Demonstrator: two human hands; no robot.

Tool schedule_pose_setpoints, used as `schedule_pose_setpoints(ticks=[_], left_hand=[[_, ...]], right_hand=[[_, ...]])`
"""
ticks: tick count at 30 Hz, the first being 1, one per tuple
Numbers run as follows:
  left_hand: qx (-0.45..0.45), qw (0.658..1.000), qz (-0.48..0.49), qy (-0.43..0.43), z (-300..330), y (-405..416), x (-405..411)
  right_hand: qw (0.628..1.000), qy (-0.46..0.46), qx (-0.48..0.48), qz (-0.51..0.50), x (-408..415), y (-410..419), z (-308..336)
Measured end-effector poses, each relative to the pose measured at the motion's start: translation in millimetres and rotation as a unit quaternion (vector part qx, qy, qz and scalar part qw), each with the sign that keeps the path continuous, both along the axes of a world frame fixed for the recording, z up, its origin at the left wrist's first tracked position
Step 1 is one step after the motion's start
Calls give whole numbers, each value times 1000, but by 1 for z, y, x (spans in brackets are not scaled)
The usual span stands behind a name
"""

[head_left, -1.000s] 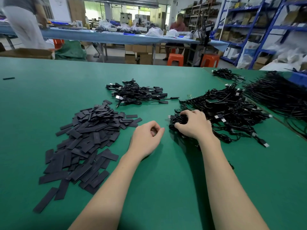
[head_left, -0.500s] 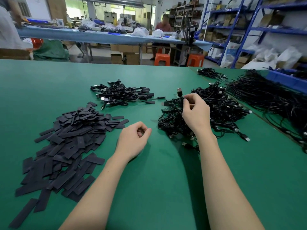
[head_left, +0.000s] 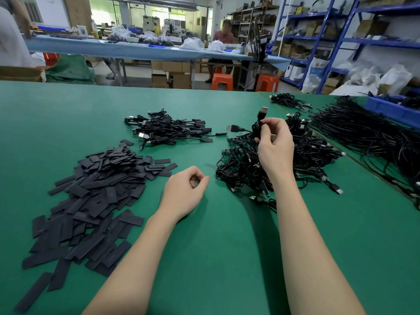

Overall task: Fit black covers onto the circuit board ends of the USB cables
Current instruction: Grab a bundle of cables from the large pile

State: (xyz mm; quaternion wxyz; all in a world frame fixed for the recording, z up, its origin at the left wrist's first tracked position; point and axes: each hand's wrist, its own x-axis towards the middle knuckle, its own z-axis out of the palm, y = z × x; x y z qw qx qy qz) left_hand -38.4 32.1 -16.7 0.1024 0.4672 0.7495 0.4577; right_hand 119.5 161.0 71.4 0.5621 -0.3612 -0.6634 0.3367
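My right hand (head_left: 276,146) is raised over a tangled heap of black USB cables (head_left: 313,153) and grips a coiled bundle of cable (head_left: 258,129); a USB plug (head_left: 263,110) sticks up above the fingers and another plug (head_left: 231,128) points left. My left hand (head_left: 185,193) rests on the green table (head_left: 227,258) with fingers loosely curled and holds nothing. To its left lies a large heap of flat black covers (head_left: 91,196). Behind it sits a smaller pile of cables with covers fitted (head_left: 168,129).
Long black cables (head_left: 368,130) lie in a thick bundle at the right, beside a blue bin (head_left: 391,110). A small cable pile (head_left: 288,101) sits at the far right. Beyond the table are a blue workbench, orange stools, shelving and a seated person.
My right hand has lifted from the heap, pulling a cable bundle upward. My left hand has stayed curled on the table.
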Motion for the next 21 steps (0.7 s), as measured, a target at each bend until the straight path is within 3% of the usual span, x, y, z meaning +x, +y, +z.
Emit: schedule_pose_setpoints(ticks=[5, 8, 10, 13, 17, 21], left_hand=[[-13, 998, -39, 53, -1, -1, 3], [-13, 997, -33, 61, -1, -1, 3], [-6, 998, -30, 52, -2, -1, 2], [-4, 998, -35, 49, -3, -1, 3], [-3, 998, -35, 49, -3, -1, 2], [-2, 998, -34, 52, -3, -1, 3]], right_hand=[[999, -12, -28, 28, 3, 0, 7], [979, -170, -90, 73, 6, 2, 5], [962, -225, -128, 90, 6, 1, 0], [955, -273, -105, 43, 6, 0, -9], [879, -470, -81, -30, 1, 2, -22], [873, -473, -102, -65, 0, 5, -23]])
